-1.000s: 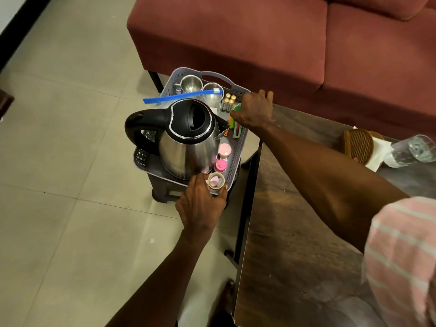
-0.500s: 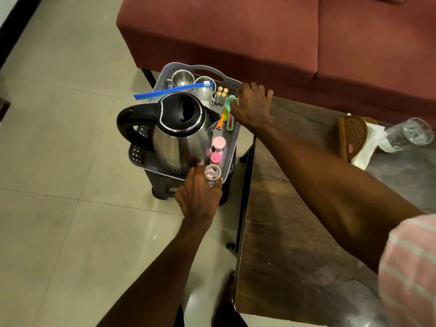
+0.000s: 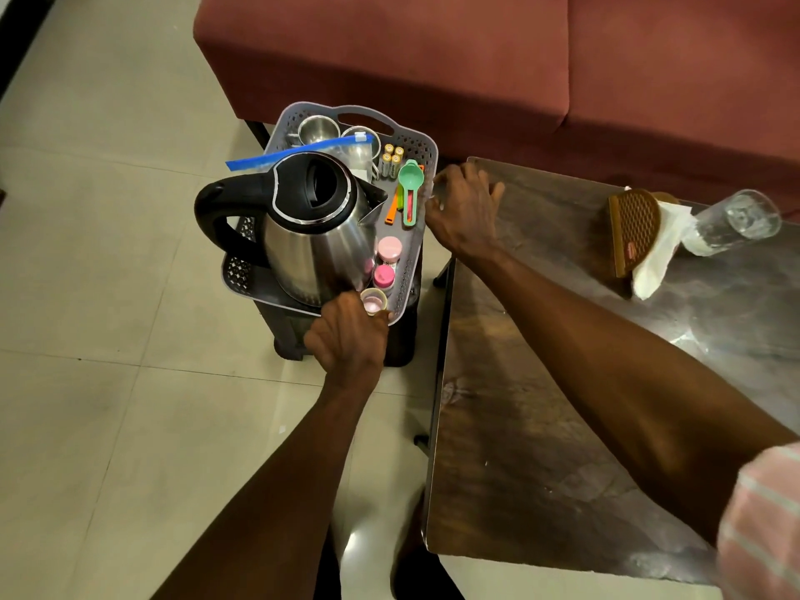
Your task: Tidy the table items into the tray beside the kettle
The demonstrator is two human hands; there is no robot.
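- left hand [image 3: 348, 339] at near end of tray [image 3: 407, 275]; fingers curled over the near rim, a small open jar [image 3: 373, 301] with pink contents touching the fingertips. Can't tell if it pinches the jar or only the rim.
- tray: grey perforated plastic, sits on a dark stool [image 3: 298, 326] just off the bench's [image 3: 562, 426] left edge.
- kettle [image 3: 311, 227]: steel body, black lid and handle, fills the tray's left side, upright, handle pointing left.
- two pink-lidded jars [image 3: 386, 262] in a row along the tray's right wall, just beyond the open jar, beside the kettle.
- right hand [image 3: 465, 210] at the bench's far-left corner, just beside the tray's right wall; fingers curled, loosely spread; what they hold, if anything, is hidden.
- green scoop [image 3: 409, 184] plus orange and pink handles lie lengthwise in the tray's right strip, apart from the right hand.
- batteries [image 3: 391, 160] upright, just beyond the scoop.
- blue-zip plastic bag [image 3: 303, 153] tilted across the kettle's far side; two steel cups [image 3: 318, 129] at the tray's far end.
- bench far-right: brown woven holder [image 3: 634, 229] on a white napkin [image 3: 658, 253], clear glass [image 3: 736, 220] lying just beside it.
- red sofa [image 3: 476, 58] beyond.
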